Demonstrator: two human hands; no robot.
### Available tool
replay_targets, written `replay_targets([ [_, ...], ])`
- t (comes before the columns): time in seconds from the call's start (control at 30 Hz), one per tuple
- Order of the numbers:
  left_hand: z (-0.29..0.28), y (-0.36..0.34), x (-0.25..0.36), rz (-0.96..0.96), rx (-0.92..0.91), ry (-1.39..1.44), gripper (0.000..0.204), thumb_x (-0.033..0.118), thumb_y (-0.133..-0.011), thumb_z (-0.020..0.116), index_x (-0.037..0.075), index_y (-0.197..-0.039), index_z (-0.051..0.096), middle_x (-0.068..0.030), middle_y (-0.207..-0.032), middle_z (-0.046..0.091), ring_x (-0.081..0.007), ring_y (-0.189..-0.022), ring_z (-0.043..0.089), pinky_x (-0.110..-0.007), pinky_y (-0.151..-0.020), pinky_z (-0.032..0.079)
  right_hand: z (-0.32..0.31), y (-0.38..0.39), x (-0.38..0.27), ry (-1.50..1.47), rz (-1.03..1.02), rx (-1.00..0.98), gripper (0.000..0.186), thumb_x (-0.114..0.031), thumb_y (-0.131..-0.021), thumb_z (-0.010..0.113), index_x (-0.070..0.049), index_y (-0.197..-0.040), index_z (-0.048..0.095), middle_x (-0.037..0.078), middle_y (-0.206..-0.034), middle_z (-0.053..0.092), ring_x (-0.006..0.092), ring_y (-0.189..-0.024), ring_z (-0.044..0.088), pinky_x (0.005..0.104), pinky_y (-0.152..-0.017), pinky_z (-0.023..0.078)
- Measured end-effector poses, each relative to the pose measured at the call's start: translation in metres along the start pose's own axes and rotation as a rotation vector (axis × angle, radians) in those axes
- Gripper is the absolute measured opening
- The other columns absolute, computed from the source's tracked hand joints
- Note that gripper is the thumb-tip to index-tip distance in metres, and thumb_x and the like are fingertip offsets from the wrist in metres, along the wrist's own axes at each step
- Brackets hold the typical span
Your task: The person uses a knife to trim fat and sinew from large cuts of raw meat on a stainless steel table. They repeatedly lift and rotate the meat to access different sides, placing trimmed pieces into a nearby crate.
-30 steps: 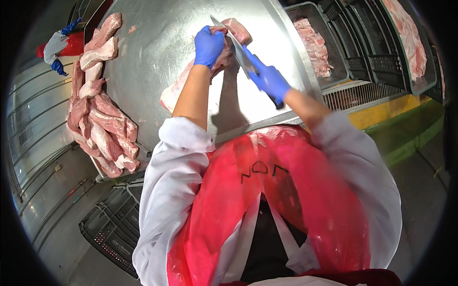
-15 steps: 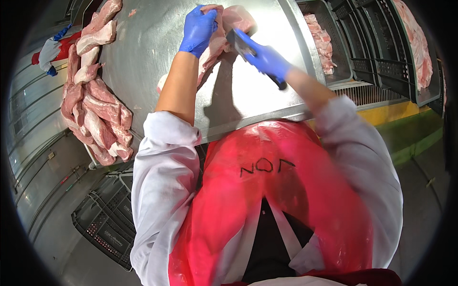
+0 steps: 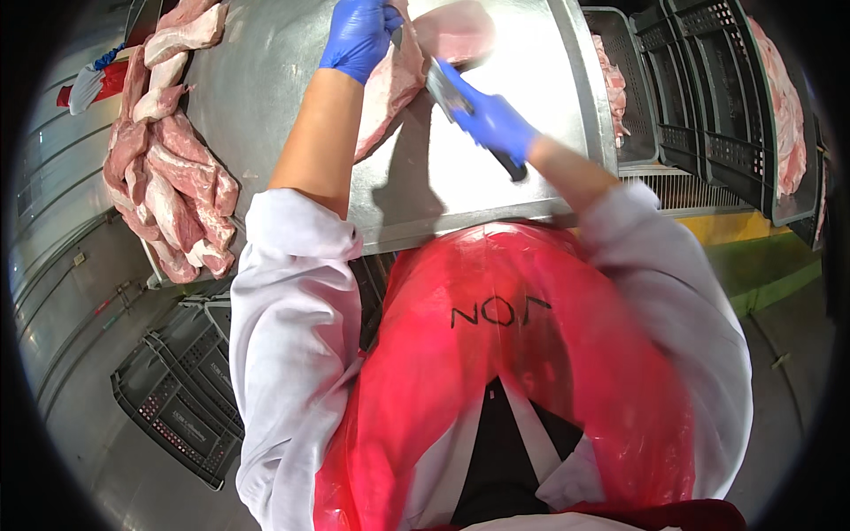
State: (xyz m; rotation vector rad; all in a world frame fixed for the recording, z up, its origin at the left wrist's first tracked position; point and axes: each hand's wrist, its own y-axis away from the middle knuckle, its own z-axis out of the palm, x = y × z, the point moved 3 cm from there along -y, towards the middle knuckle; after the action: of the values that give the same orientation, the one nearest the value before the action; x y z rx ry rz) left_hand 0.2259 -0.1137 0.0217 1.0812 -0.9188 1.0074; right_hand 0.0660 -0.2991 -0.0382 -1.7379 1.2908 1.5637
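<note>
My left hand [image 3: 359, 40], in a blue glove, grips a long strip of raw meat [image 3: 387, 93] near its far end. The strip lies on the metal table [image 3: 274, 66], partly behind my left forearm. A paler, blurred flap of meat [image 3: 453, 34] spreads to the right of it. In my right hand [image 3: 496, 122], also gloved in blue, is a knife [image 3: 445, 87] with a dark handle. Its blade points away and to the left, beside the strip; whether it touches the meat I cannot tell.
Several meat strips [image 3: 181, 190] are heaped at the table's left edge. On the right stand dark crates [image 3: 722, 97] holding meat, above a metal grate [image 3: 699, 193]. More dark crates [image 3: 190, 389] sit at the lower left. Another person [image 3: 93, 84] is at the far left.
My left hand has moved slightly away and to the left with the meat. The right hand and knife have shifted a little nearer. The whole view has also shifted slightly.
</note>
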Motion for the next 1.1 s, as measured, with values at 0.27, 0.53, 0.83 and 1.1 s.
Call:
replay_targets([
  [0.27, -0.003, 0.001, 0.022, 0.070, -0.083, -0.017, 0.019, 0.011, -0.098, 0.055, 0.002, -0.108, 0.068, 0.0043, -0.071, 0.053, -0.0068, -0.057, 0.046, -0.023, -0.053, 0.035, 0.011, -0.034, -0.003, 0.028, 0.046, -0.059, 0.072, -0.040, -0.101, 0.047, -0.033, -0.162, 0.009, 0.014, -0.086, 0.068, 0.0259, -0.061, 0.066, 0.0414, -0.073, 0.057],
  [0.53, 0.014, 0.031, 0.062, 0.098, -0.043, 0.139, 0.021, 0.009, -0.099, 0.054, 0.003, -0.116, 0.065, 0.0043, -0.074, 0.056, -0.0059, -0.058, 0.047, -0.021, -0.053, 0.037, 0.014, -0.048, -0.042, 0.106, 0.085, -0.139, 0.070, -0.023, -0.099, 0.047, -0.027, -0.162, 0.018, 0.009, -0.065, 0.061, 0.0197, -0.047, 0.060, 0.0350, -0.053, 0.056],
  [0.83, -0.002, 0.057, 0.093, 0.168, -0.055, 0.189, 0.018, 0.009, -0.099, 0.054, 0.003, -0.111, 0.065, 0.0045, -0.075, 0.056, -0.0038, -0.059, 0.047, -0.021, -0.051, 0.036, 0.044, -0.026, -0.020, 0.083, 0.025, -0.197, 0.076, -0.021, -0.095, 0.048, -0.020, -0.162, 0.014, 0.014, -0.072, 0.065, 0.0240, -0.057, 0.065, 0.0393, -0.061, 0.057],
  [1.1, -0.016, 0.070, 0.125, 0.270, -0.032, 0.200, 0.018, 0.008, -0.098, 0.052, 0.002, -0.109, 0.065, 0.0028, -0.074, 0.056, -0.0050, -0.058, 0.047, -0.020, -0.051, 0.037, 0.083, 0.019, -0.004, -0.069, -0.166, -0.149, 0.071, -0.023, -0.098, 0.053, -0.025, -0.162, 0.021, 0.009, -0.064, 0.060, 0.0197, -0.050, 0.060, 0.0356, -0.056, 0.055],
])
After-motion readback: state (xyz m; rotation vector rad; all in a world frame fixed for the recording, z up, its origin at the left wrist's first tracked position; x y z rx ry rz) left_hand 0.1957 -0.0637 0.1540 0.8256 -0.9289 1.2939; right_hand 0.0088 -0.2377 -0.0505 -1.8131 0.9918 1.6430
